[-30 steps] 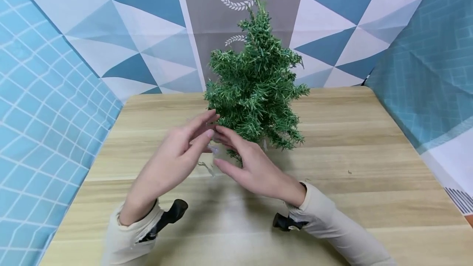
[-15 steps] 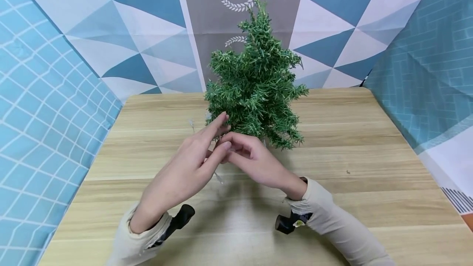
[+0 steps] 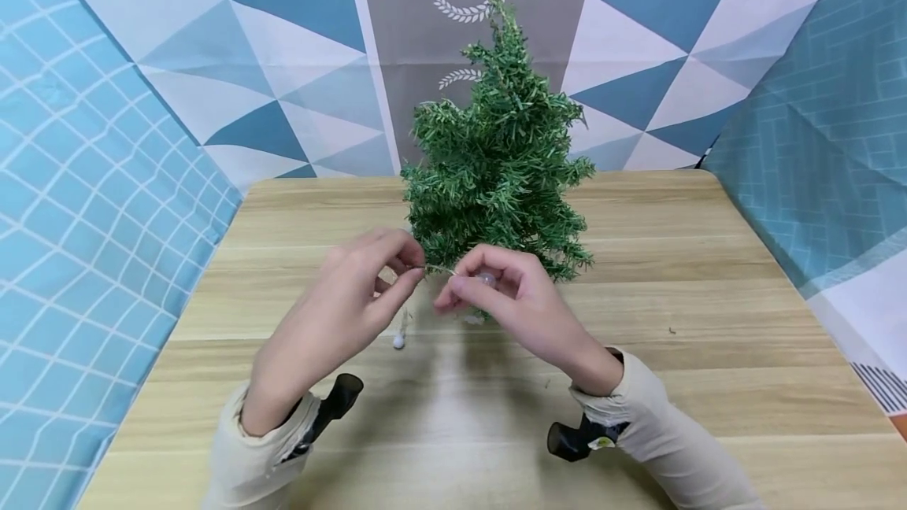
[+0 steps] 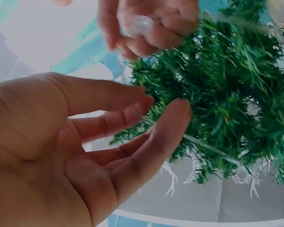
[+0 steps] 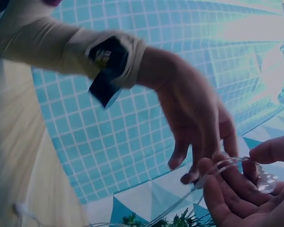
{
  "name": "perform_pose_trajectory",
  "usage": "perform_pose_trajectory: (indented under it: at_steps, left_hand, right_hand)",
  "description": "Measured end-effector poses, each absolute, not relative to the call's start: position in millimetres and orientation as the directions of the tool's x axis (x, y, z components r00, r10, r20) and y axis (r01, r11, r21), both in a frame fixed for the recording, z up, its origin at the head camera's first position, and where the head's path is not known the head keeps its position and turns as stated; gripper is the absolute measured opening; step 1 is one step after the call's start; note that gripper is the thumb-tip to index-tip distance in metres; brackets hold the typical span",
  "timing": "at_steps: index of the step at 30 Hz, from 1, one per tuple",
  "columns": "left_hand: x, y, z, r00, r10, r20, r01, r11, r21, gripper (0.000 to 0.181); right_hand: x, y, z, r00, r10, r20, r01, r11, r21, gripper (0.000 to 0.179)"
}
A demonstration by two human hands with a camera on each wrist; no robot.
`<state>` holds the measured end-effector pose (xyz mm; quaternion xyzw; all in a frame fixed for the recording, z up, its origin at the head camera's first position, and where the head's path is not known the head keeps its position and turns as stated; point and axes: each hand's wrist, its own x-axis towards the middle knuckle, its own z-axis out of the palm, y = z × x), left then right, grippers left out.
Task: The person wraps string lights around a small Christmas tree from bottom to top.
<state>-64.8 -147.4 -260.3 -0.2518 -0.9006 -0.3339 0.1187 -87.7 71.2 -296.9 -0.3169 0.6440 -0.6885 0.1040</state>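
Both hands work on a thin, clear wire string with small clear ornaments, like a fairy light string [image 5: 175,203], in front of the green artificial Christmas tree [image 3: 499,156]. My left hand [image 3: 343,309] pinches the wire between thumb and fingertips. A short stretch of it spans across to my right hand [image 3: 520,309], which pinches it too and has a clear ornament [image 3: 487,279] in its curled fingers. The right wrist view shows this ornament [image 5: 266,182] as ridged and tapered. Below the left fingers hangs a small whitish bead [image 3: 399,341] on the wire.
The tree stands toward the back of the wooden table [image 3: 673,258]. Patterned cloth hangs behind it, with blue tiled cloth [image 3: 92,179] on the left. A tiny dark scrap [image 3: 671,330] lies to the right. Black wrist cameras [image 3: 567,441] stick out from both cuffs.
The hands came together half a second ago, then parted slightly with the wire stretched between their fingertips. The right hand moved right; the hanging bead came into view under the left hand.
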Motion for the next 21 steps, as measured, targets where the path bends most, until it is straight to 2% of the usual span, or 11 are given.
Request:
perform_pose_trajectory:
  at_steps: [3, 5, 8, 12, 16, 21]
  left_hand:
    - [-72, -152, -263, -0.813, 0.398, 0.424, 0.577, 0.645, 0.501, 0.004]
    - [-78, -157, -264, -0.793, 0.406, 0.453, 0.601, 0.643, 0.476, 0.004]
    - [-85, -162, -266, -0.770, 0.411, 0.488, 0.627, 0.628, 0.460, 0.004]
    - [-92, -166, -268, -0.750, 0.425, 0.507, 0.653, 0.597, 0.466, 0.006]
    - [-96, -165, -272, -0.722, 0.467, 0.511, 0.687, 0.574, 0.446, 0.005]
    - [-102, -161, -277, -0.677, 0.497, 0.543, 0.730, 0.548, 0.408, 0.004]
  right_hand:
    - [-86, 72, -294, -0.771, -0.574, 0.275, -0.242, -0.136, -0.961, 0.003]
    - [-86, 73, -292, -0.767, -0.592, 0.247, -0.229, -0.107, -0.968, 0.008]
    - [-86, 79, -287, -0.757, -0.623, 0.195, -0.254, 0.005, -0.967, 0.019]
    - [-85, 92, -279, -0.739, -0.651, 0.173, -0.349, 0.150, -0.925, 0.031]
    - [-87, 109, -270, -0.736, -0.646, 0.200, -0.427, 0.215, -0.878, 0.034]
    - [-94, 129, -263, -0.736, -0.606, 0.301, -0.554, 0.283, -0.783, 0.035]
